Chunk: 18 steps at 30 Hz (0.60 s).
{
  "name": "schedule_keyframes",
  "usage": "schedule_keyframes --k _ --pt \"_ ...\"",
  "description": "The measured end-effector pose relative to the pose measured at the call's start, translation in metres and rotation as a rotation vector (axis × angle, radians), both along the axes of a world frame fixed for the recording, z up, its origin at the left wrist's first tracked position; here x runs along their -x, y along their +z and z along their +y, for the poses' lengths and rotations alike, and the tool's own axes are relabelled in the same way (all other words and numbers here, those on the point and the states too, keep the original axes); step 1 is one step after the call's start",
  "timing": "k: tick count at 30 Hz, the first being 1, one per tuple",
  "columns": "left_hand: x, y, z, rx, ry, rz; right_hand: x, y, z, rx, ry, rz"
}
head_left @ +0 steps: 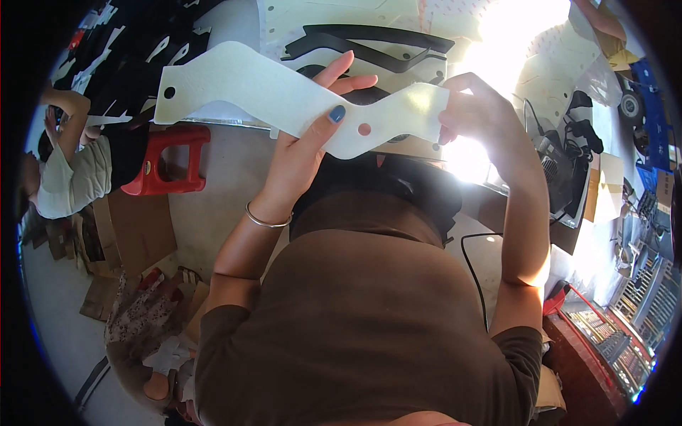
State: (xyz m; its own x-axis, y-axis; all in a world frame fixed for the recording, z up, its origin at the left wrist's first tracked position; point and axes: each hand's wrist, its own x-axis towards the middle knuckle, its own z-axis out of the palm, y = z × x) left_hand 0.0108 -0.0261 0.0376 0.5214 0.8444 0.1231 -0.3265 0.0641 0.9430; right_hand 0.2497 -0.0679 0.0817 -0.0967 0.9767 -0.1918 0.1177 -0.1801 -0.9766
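Note:
A long, wavy-edged, pale white flat piece (241, 82) with a small hole near its left end and another toward its right is held up in front of me. My left hand (309, 145) grips its middle from below, thumb pressed on the front face and two fingers spread behind it. The right end is pinched by the fingers of my right hand (479, 117), partly washed out by glare. Just beyond the piece, black curved strips (369, 48) lie on the white work table (341, 14).
To the left stand a red plastic stool (167, 162) and a cardboard box (138, 231), with a person (74, 174) beside them. Many black parts (121, 53) lie at the far left. A dark device with cables (561, 153) sits on the right. Another person (145, 334) is at lower left.

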Motion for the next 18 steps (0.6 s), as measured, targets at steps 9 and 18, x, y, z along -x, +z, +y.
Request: schedule_keyframes --k 9,18 --pt "0.021 -0.017 0.021 -0.689 -0.011 0.984 -0.009 -0.001 0.008 -0.259 -0.137 -0.034" --pt "0.044 -0.014 0.034 -0.962 -0.174 0.983 -0.018 -0.028 0.021 -0.401 -0.286 0.243"
